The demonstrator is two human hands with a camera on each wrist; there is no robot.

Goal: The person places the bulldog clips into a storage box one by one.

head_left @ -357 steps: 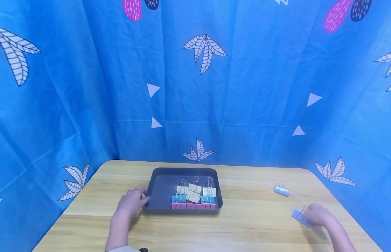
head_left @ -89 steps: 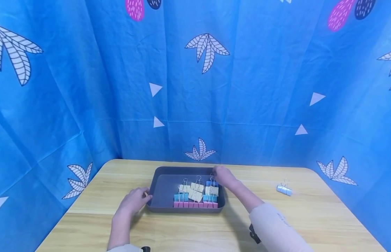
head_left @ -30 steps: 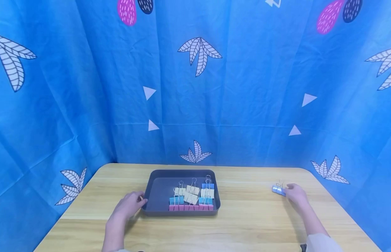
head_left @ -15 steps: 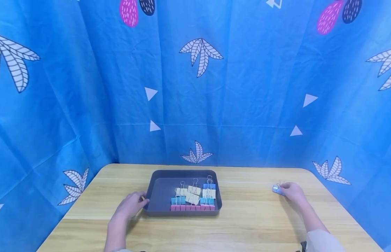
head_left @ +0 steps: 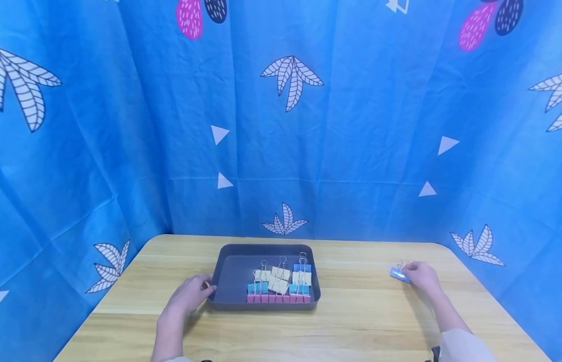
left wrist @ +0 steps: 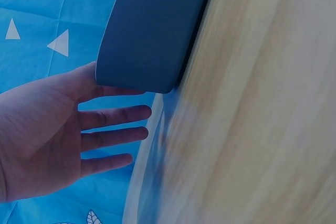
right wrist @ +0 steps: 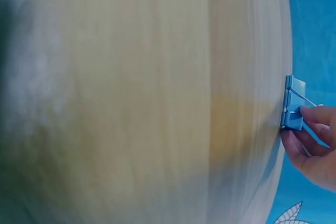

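Note:
My left hand (head_left: 188,294) is at the left side of a dark grey tray (head_left: 223,305). In the left wrist view, the thumb and index finger touch the tray's end, partly hidden by it, and the other fingers stretch out straight. My right hand (head_left: 421,276) pinches a shiny blue binder clip (right wrist: 296,95) between thumb and fingers at the right of the table. Inside the tray's right part lie pink binder clips (head_left: 278,298) along the front, then teal clips (head_left: 257,288), cream clips (head_left: 279,273) and one blue clip (head_left: 302,268) at the back right.
The tray stands on a light wooden table (head_left: 353,311), left of its middle. A blue patterned curtain (head_left: 353,125) hangs behind the table and at both sides. The tray's left half shows bare floor.
Earlier, the right hand took another blue clip from the right and set it in the tray's back right. It then returned to the remaining blue clip and now pinches it. Left hand stays put.

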